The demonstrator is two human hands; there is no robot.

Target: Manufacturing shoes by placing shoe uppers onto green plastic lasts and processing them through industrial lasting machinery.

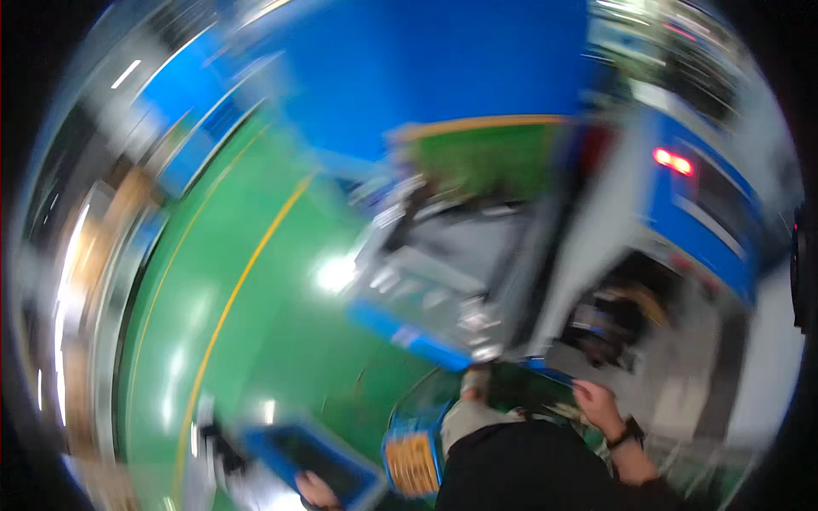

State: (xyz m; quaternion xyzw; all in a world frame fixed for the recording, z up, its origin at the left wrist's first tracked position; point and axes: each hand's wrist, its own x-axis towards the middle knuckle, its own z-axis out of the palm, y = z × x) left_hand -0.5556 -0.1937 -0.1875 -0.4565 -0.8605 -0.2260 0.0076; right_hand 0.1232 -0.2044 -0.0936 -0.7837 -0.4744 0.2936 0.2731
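Motion blur smears much of the head view. My left hand [315, 491] is low in the picture, at the near edge of a blue-rimmed tray [271, 443] with a dark inside; whether it grips the rim cannot be made out. To the right of my dark-clothed body is my right hand [599, 409], with a black band [629, 432] on its wrist. Its blurred fingers point up and left, close to a short blue edge [550, 371]. Nothing plainly shows in them.
Ahead stands a large blue machine [443, 60] with a grey, cluttered bed. A blue cabinet [699, 196] with red lights stands at right, beside a dark opening. A blue bin [412, 464] with orange-brown contents sits near my legs. Green floor [281, 289] with yellow lines stretches left.
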